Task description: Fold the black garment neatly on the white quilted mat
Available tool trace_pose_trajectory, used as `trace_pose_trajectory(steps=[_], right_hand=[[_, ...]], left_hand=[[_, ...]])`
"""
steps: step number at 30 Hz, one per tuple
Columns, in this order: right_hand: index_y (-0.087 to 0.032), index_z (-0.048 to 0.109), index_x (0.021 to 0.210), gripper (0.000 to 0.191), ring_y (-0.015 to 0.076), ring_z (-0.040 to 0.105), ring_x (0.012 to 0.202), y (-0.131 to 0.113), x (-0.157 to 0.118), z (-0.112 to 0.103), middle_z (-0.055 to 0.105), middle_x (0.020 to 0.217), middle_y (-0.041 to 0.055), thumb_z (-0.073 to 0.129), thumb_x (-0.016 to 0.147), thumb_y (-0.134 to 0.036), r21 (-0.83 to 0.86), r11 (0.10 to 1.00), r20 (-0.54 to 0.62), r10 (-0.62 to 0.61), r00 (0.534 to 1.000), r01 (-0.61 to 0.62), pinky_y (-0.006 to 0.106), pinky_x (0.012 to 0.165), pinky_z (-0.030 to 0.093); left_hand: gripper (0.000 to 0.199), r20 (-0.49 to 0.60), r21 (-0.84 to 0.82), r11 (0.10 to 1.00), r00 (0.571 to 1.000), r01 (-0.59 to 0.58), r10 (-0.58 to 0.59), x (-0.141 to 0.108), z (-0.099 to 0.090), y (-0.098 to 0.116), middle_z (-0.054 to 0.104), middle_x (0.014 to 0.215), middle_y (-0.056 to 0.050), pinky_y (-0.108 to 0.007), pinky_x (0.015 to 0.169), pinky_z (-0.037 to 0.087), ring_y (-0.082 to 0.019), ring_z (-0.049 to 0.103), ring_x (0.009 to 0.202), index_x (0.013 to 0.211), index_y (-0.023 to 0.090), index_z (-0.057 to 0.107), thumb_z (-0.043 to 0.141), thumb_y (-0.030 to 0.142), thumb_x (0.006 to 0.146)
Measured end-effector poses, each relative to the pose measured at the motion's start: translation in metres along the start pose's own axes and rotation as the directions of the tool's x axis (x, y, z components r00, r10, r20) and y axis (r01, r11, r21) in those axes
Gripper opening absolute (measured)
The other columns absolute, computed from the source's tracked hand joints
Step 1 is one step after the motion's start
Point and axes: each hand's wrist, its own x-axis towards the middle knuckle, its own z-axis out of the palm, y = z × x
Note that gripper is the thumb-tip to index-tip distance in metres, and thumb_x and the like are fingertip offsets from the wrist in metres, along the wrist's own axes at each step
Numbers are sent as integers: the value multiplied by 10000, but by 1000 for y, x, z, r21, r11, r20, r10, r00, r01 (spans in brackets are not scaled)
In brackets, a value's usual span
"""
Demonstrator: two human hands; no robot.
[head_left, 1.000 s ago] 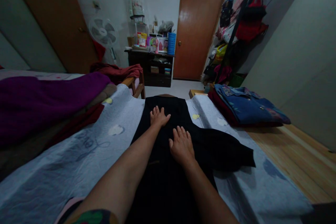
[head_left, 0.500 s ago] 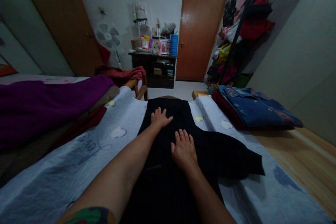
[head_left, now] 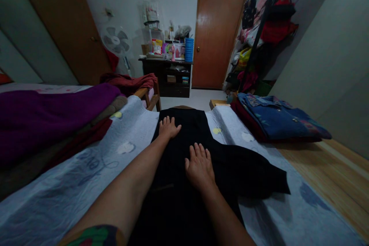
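From the head cam I've got both hands palm-down on the black top (head_left: 178,161). L hand (head_left: 169,127) is farther fwd, nr the top's far end on its L side: open, fingers spread, thumb out to the R, holding nothing. R hand (head_left: 198,163) is closer to me, approx mid-top: also open & flat, fingers a bit closer together, thumb out to the L, no grip either. Hands are apart, w/ black fabric btwn them. Can't tell how hard either palm presses.

Top lies spread on the pale blue sheet (head_left: 86,177), mid-view, running from below my cam fwd to the sheet's far edge. One sleeve (head_left: 259,169) sticks out to the R, cuff end over the sheet. Can't tell where the other sleeve is; L arm covers part of that side.

R side: folded denim jacket (head_left: 279,117) on top of dark red cloth (head_left: 242,117), nr the wood surface (head_left: 328,165). L side: purple cloth (head_left: 57,115) in a heap, well apart from the hands. Bkgd: fan (head_left: 115,40), dark cabinet (head_left: 167,77) w/ a blue stack (head_left: 189,50) on top, brown door (head_left: 213,38), red bag (head_left: 276,30) hanging far R.
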Motion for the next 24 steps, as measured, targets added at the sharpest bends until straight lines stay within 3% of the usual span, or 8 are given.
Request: trace_pose_trajectory(steps=[3,5,10,17,20,24], right_hand=[[-142,380,1422,581,260,203,1404,0,-1,-1,296,1514,112,362,898,-392,5,1000,2,1,1000,-1,435,1131,78],[-143,375,1424,581,260,194,1407,0,-1,-1,290,1516,110,358,900,-393,6,1000,6,2,1000,-2,438,1132,72],[-144,374,1425,580,264,194,1407,0,-2,-2,289,1516,111,357,902,-394,9,1000,4,-4,1000,3,441,1130,81],[-147,381,1422,575,260,196,1407,0,-1,-2,297,1514,106,364,901,-390,9,1000,7,-3,1000,3,439,1130,84],[-147,393,1414,567,260,210,1402,0,-1,0,307,1510,107,370,900,-384,11,1000,-10,-3,1000,3,444,1127,88],[-144,403,1407,559,260,225,1396,1,-1,1,321,1503,114,378,900,-379,19,1000,-37,-10,999,10,445,1124,92]], left_hand=[[771,47,-10,1000,999,7,-6,9,-1,-5,303,1505,-167,-451,1081,261,-315,266,1381,1425,141,336,340,646,842],[752,36,-12,1000,999,-21,22,14,-5,-10,383,1462,-163,-436,1045,319,-313,349,1335,1378,144,409,330,662,839],[502,7,-21,998,998,-62,62,21,-14,-21,642,1166,-120,-385,924,429,-278,572,1098,1117,178,621,257,469,931],[432,-109,24,998,992,-55,58,15,-3,-20,441,1426,-125,-446,1093,241,-277,347,1332,1250,152,516,331,352,916],[514,-57,27,999,998,-31,32,19,1,-23,350,1487,-137,-461,1098,230,-293,249,1388,1337,135,440,317,401,915],[587,28,-4,1000,999,24,-24,26,2,-25,276,1517,-164,-476,1093,238,-320,231,1396,1412,144,355,308,445,910]])
